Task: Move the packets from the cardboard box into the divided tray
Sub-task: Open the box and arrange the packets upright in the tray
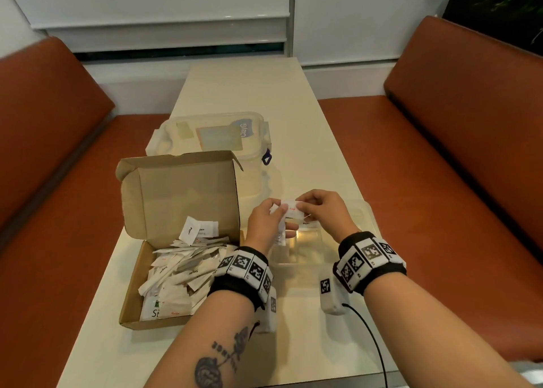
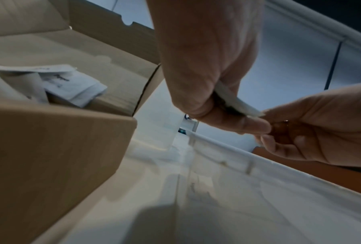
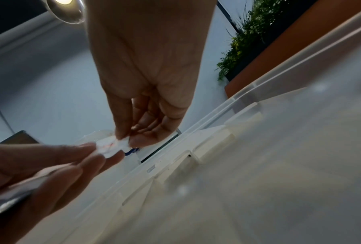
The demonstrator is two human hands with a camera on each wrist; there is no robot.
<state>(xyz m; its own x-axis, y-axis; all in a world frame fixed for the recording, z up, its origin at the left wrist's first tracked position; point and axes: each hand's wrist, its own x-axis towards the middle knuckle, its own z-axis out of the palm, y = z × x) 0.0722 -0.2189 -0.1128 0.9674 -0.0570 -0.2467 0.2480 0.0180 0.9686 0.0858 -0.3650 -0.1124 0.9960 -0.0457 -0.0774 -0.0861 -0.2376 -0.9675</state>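
White packets [image 1: 188, 270] heaped in open cardboard box [image 1: 164, 196]; clear divided tray [image 1: 364, 220] beside

Left hand [image 1: 264, 223], right hand [image 1: 323, 209]: raised together, fingertips pinching.

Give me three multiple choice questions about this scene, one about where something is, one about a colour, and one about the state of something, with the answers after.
1. Where is the cardboard box relative to the hands?
A. To their left
B. To their right
C. Behind the lidded tub

2. What colour are the bench seats?
A. Green
B. Rust-orange
C. White

3. What is the state of the box's lid?
A. Taped shut
B. Folded open, standing up
C. Torn off and lying on the table

Answers:
1. A: in the head view the box lies left of both hands, in front of the lidded tub.
2. B: the cushions on both sides of the table are rust-orange.
3. B: the flap stands upright behind the loose packets, while the left hand and right hand pinch a packet over the clear tray.
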